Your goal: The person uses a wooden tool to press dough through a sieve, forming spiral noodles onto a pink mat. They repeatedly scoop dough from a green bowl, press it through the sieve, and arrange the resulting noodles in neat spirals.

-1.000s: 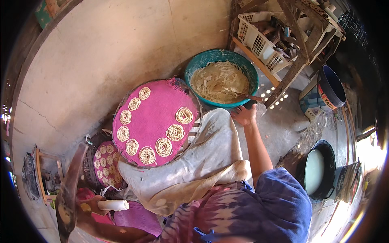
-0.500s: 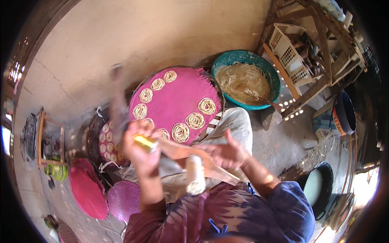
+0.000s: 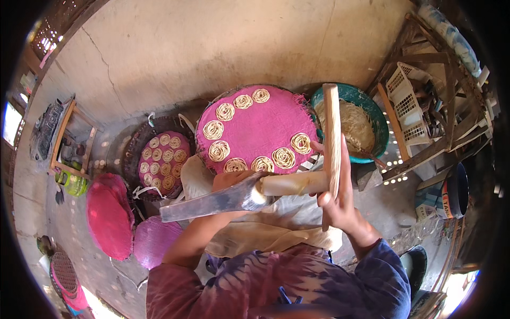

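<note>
A wooden press lies across my lap, with a dark flat handle (image 3: pixel 207 203) on the left and a pale round plunger (image 3: pixel 295 184) joined to a ridged wooden bar (image 3: pixel 332 138) on the right. My left hand (image 3: pixel 231 179) is behind the dark handle, gripping it; most of its fingers are hidden. My right hand (image 3: pixel 340 204) holds the bar, thumb in front and fingers along its far side. Just beyond is a round pink cloth-covered tray (image 3: pixel 257 125), where coiled rosettes of pale dough strands (image 3: pixel 225 111) form a partial ring.
A green basin (image 3: pixel 380 125) of pale batter (image 3: pixel 348 125) stands at the right of the tray. Left are a smaller pink tray of rosettes (image 3: pixel 168 155) and a red round pad (image 3: pixel 109 218). A wooden rack (image 3: pixel 451 106) with a white basket (image 3: pixel 404 101) rises at the right.
The press has turned: its dark handle, earlier pointing up at the left, now lies across. My right hand has gone from open to gripping the bar. The view has shifted left.
</note>
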The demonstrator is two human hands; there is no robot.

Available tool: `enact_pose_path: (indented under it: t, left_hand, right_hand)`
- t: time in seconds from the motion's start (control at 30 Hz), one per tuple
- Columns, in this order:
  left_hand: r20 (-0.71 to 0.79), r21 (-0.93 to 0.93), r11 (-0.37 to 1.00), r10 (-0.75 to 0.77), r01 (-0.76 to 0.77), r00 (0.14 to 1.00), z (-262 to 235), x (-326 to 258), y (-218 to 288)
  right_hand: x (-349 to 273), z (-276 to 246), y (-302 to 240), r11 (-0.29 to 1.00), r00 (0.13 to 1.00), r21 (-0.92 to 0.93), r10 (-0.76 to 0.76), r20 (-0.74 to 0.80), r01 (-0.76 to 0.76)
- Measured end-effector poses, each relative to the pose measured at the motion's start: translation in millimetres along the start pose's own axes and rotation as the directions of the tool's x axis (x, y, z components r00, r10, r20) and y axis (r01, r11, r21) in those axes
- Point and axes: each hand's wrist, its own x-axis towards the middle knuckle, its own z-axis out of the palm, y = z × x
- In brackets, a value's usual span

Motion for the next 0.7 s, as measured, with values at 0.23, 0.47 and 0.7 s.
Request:
enact_pose_path:
  t: [0.23, 0.47, 0.7]
  left_hand:
    - [0.410, -0.461, 0.857, -0.027, 0.233, 0.912, -17, 14, 24]
    - [0.127, -0.689, 0.725, 0.131, -0.008, 0.983, 3, 20, 21]
    - [0.282, -0.827, 0.517, 0.039, 0.222, 0.959, -49, 39, -17]
  right_hand:
    - [24, -7, -27, 0.826, 0.881, -0.419, -0.181, 0.438, 0.378]
    - [33, 3, -15, 0.844, 0.845, -0.450, -0.008, 0.535, 0.293]
    - [24, -32, 32, 0.338, 0.288, 0.171, 0.338, 0.896, -0.926]
